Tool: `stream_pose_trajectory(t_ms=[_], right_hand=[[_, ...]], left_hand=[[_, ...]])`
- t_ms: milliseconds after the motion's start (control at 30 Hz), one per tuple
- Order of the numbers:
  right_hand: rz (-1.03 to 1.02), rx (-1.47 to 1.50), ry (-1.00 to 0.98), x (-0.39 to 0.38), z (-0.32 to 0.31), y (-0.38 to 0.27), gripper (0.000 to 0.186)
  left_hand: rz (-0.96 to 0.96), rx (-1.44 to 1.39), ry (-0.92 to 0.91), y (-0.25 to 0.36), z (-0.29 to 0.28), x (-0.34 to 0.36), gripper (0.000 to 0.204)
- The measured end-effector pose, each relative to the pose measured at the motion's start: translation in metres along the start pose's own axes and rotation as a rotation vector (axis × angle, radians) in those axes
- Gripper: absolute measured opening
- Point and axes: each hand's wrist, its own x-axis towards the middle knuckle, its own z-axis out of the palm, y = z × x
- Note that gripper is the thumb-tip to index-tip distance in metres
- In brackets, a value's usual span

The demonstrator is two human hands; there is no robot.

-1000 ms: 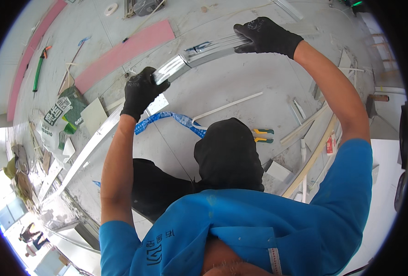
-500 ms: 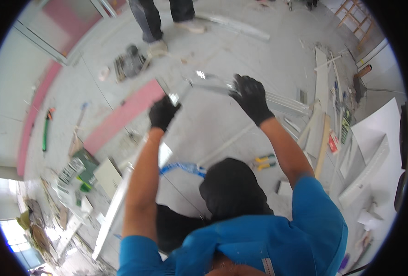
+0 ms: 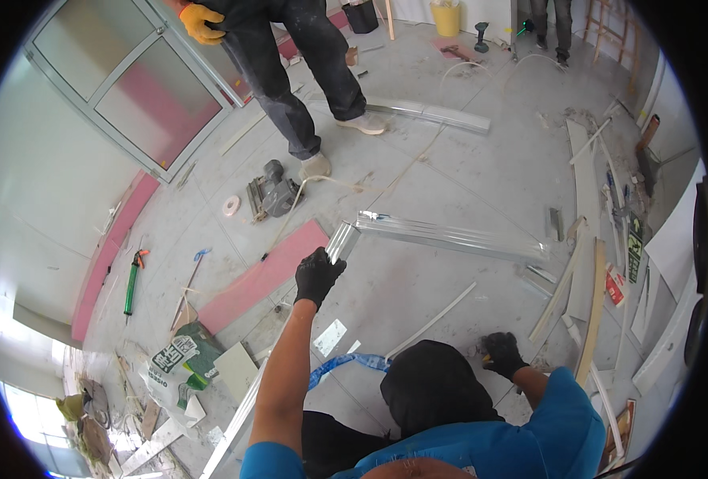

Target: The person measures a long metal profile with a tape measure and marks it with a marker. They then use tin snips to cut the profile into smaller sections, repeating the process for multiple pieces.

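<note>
Middle: left hand (image 3: 319, 279) wrapped round shiny metal strip (image 3: 341, 243) | lower right: right hand (image 3: 502, 354) curled, mostly hiding yellow thing (image 3: 486, 359); can't tell grip

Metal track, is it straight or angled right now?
Angled: the metal track turns a corner just beyond the left hand; whether it's one folded piece, I cannot tell.

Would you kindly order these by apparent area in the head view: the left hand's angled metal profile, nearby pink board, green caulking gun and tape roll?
1. Angled metal profile and pink board: too alike to rank.
2. Green caulking gun.
3. Tape roll.
</note>
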Motion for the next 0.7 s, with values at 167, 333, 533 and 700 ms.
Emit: stream_pose_trajectory(t_ms=[167, 333, 533, 700], right_hand=[[0.106, 0.024, 0.06, -0.014, -0.016, 0.014, 0.077], [0.122, 0.241, 0.086, -0.024, -0.057, -0.007, 0.062], [0.212, 1.248, -0.076, 0.012, -0.142, -0.067, 0.048], [0.26, 1.767, -0.157, 0.075, -0.19, -0.104, 0.05]], left_hand=[[0.153, 0.038, 0.005, -0.04, 0.019, 0.014, 0.058], [0.125, -0.224, -0.271, -0.038, 0.057, 0.022, 0.058], [0.007, -0.416, -0.563, -0.026, 0.151, 0.002, 0.052], [-0.039, -0.44, -0.636, -0.031, 0.202, 0.0, 0.048]])
